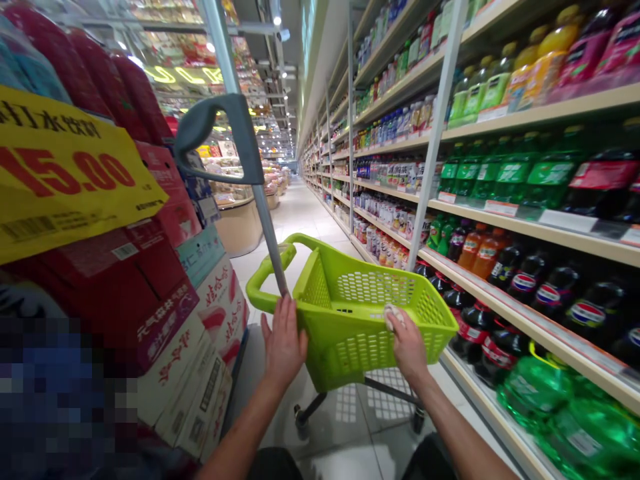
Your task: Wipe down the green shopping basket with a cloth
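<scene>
A lime-green plastic shopping basket (pixel 350 347) on wheels stands in the aisle just in front of me. Its long metal pull handle (pixel 260 200) rises up to a grey grip at the top. My left hand (pixel 283 341) lies flat against the basket's left wall, fingers together and stretched, by the foot of the pole. My right hand (pixel 406 341) is closed on a small whitish cloth (pixel 393 315) and presses it onto the basket's near rim. The basket appears empty inside.
Shelves of bottled drinks (pixel 525 220) run along the right side of the aisle. At the left stand stacked red and white cartons (pixel 190 333) with a yellow price sign (pixel 65 173). The tiled aisle floor (pixel 300 213) stretches ahead.
</scene>
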{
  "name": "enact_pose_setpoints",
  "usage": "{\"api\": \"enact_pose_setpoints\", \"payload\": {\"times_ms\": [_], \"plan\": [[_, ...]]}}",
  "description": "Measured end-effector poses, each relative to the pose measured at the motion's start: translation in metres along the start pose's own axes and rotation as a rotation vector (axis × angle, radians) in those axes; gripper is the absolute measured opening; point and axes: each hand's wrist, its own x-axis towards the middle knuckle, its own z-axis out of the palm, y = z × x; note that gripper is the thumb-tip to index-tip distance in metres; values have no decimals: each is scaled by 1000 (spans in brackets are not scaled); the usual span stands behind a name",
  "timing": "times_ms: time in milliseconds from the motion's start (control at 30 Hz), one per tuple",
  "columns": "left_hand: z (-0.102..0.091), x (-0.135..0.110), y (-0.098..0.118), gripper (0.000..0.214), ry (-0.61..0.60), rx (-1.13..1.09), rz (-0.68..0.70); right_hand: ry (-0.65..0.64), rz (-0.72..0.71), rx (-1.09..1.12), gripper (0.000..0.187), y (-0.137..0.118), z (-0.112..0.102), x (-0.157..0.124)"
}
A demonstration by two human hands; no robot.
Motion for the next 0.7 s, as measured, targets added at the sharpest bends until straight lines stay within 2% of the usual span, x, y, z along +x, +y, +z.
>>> {"api": "enact_pose_setpoints", "payload": {"times_ms": [67,100,167,300,367,433,533,600,633,700], "plan": [[-2,4,-17,58,31,30,-88,14,34,-6,46,5,3,2],[-2,6,-22,59,24,41,-105,6,21,18,46,-5,8,4],[-1,11,-28,59,-8,54,-101,-30,-54,104,48,-49,22,13],[-1,14,-28,60,-29,75,-75,-92,-235,240,43,-162,49,37],[-3,13,-28,60,-40,80,-57,-102,-293,246,39,-184,53,44],[-5,11,-29,60,-53,77,-56,-83,-288,222,39,-171,51,43],[-5,9,-28,61,-61,63,-78,-19,-176,164,42,-118,41,36],[-4,8,-25,62,-56,55,-93,29,-100,135,42,-94,36,34],[-3,9,-24,61,-52,52,-99,41,-85,130,42,-92,34,33],[-2,9,-22,60,-47,49,-106,26,-124,147,43,-107,34,34]]}}
